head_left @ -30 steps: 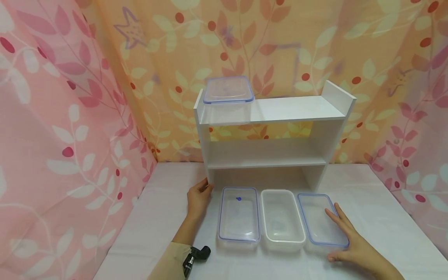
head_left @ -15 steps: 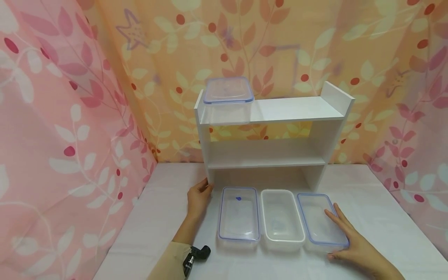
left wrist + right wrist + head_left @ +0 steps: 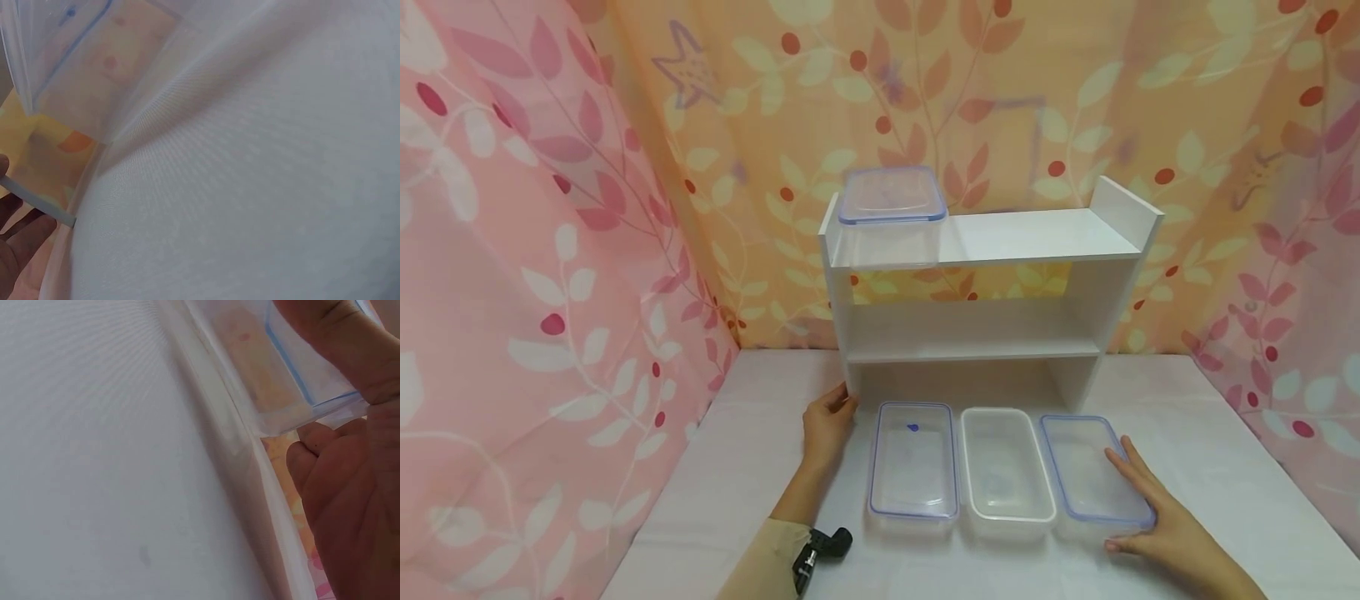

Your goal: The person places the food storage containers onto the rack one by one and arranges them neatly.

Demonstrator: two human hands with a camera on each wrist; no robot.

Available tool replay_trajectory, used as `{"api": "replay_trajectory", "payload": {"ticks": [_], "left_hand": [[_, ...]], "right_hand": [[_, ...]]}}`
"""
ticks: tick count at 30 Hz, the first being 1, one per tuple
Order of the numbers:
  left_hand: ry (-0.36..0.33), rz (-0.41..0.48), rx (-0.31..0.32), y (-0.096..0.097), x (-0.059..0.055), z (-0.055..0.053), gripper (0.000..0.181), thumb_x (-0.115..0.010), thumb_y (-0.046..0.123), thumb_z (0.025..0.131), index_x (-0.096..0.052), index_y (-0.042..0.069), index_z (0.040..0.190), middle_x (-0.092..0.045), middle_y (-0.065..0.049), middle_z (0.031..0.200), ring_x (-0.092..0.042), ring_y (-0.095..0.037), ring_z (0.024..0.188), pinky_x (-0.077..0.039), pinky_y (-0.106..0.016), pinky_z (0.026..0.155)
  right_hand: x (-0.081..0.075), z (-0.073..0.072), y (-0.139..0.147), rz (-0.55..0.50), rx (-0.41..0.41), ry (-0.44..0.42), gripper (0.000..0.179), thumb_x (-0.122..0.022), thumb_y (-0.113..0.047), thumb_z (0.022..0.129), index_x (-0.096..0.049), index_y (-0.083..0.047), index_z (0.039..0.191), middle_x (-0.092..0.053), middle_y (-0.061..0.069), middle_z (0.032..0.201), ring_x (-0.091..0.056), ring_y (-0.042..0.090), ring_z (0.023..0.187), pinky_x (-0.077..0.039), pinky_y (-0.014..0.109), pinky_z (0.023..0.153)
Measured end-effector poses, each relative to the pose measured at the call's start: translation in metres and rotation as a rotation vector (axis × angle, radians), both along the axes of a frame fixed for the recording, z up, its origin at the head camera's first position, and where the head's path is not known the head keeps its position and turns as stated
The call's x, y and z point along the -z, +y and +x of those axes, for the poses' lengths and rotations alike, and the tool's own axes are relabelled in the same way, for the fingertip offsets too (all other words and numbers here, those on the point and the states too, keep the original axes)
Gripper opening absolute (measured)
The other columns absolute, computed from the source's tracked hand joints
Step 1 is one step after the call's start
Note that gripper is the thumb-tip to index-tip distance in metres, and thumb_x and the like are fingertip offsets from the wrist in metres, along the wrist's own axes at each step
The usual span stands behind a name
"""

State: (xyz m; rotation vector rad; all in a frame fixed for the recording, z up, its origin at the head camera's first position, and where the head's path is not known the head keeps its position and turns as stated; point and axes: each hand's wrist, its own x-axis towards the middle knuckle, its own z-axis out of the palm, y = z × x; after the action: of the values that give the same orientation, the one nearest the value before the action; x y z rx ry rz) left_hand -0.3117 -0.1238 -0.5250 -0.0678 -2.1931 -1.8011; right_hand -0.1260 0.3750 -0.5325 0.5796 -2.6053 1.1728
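In the head view, my left hand point(image 3: 827, 427) pinches the lower left side panel of a white shelf unit point(image 3: 973, 329). Thumb and fingers lie on opposite faces of that panel's edge point(image 3: 39, 203) in the left wrist view. My right hand point(image 3: 1168, 521) holds the near right corner of a clear food container with a blue-rimmed lid point(image 3: 1090, 467). Its thumb is at the near end, its fingers along the right side. To the left stand a clear container with a white rim point(image 3: 1007, 467) and another with a blue-rimmed lid point(image 3: 914, 462).
A lidded clear container point(image 3: 891, 217) sits at the left end of the top shelf. A white cloth point(image 3: 715, 492) covers the table. Patterned curtains point(image 3: 760, 108) enclose the back and sides. A black strap device point(image 3: 820, 550) is on the left wrist.
The near end of the right container has shifted slightly right, together with my right hand. The left hand stays at the shelf panel. The head view has tilted very slightly.
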Motion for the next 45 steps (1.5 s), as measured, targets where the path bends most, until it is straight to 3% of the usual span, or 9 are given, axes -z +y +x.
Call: {"api": "replay_trajectory", "payload": {"ticks": [10, 19, 27, 36, 45], "left_hand": [[0.021, -0.001, 0.002, -0.002, 0.003, -0.001, 0.041, -0.075, 0.016, 0.094, -0.067, -0.003, 0.13, -0.07, -0.022, 0.127, -0.073, -0.028, 0.106, -0.06, -0.025, 0.076], [0.013, -0.022, -0.004, -0.006, 0.001, 0.001, 0.042, -0.076, 0.019, 0.094, -0.068, 0.001, 0.131, -0.071, -0.017, 0.126, -0.074, -0.025, 0.106, -0.06, -0.026, 0.08], [-0.011, -0.023, 0.004, -0.003, 0.002, -0.001, 0.042, -0.076, 0.019, 0.094, -0.068, 0.004, 0.133, -0.071, -0.017, 0.126, -0.073, -0.024, 0.107, -0.061, -0.031, 0.082], [-0.021, -0.006, 0.004, -0.001, 0.002, -0.001, 0.043, -0.076, 0.021, 0.094, -0.068, 0.004, 0.133, -0.072, -0.017, 0.126, -0.073, -0.024, 0.107, -0.061, -0.029, 0.08], [0.003, -0.015, 0.006, -0.002, 0.001, 0.0, 0.042, -0.076, 0.02, 0.094, -0.068, 0.003, 0.132, -0.073, -0.015, 0.122, -0.074, -0.024, 0.105, -0.06, -0.027, 0.077]], "right_hand": [[-0.011, 0.009, 0.001, -0.05, 0.063, -0.045, 0.119, -0.091, 0.0, 0.069, -0.021, -0.012, 0.164, 0.002, 0.008, 0.174, 0.003, -0.014, 0.149, -0.005, -0.005, 0.098], [-0.024, 0.01, -0.002, -0.121, 0.079, -0.057, 0.118, -0.086, 0.008, 0.072, -0.017, -0.014, 0.165, 0.004, 0.004, 0.174, 0.001, -0.016, 0.147, -0.007, -0.003, 0.103], [-0.049, 0.014, -0.01, -0.081, 0.161, -0.046, 0.116, -0.086, 0.003, 0.076, -0.017, -0.02, 0.166, 0.002, -0.006, 0.173, -0.005, -0.022, 0.14, -0.011, -0.004, 0.1], [-0.076, 0.014, -0.02, -0.123, 0.194, 0.045, 0.117, -0.087, 0.01, 0.069, -0.024, -0.016, 0.164, -0.009, -0.005, 0.173, -0.012, -0.015, 0.146, -0.021, -0.002, 0.103], [-0.104, 0.012, -0.028, -0.085, 0.205, 0.076, 0.117, -0.09, 0.006, 0.067, -0.028, -0.017, 0.163, -0.015, -0.01, 0.171, -0.018, -0.019, 0.142, -0.026, -0.003, 0.099]]}}
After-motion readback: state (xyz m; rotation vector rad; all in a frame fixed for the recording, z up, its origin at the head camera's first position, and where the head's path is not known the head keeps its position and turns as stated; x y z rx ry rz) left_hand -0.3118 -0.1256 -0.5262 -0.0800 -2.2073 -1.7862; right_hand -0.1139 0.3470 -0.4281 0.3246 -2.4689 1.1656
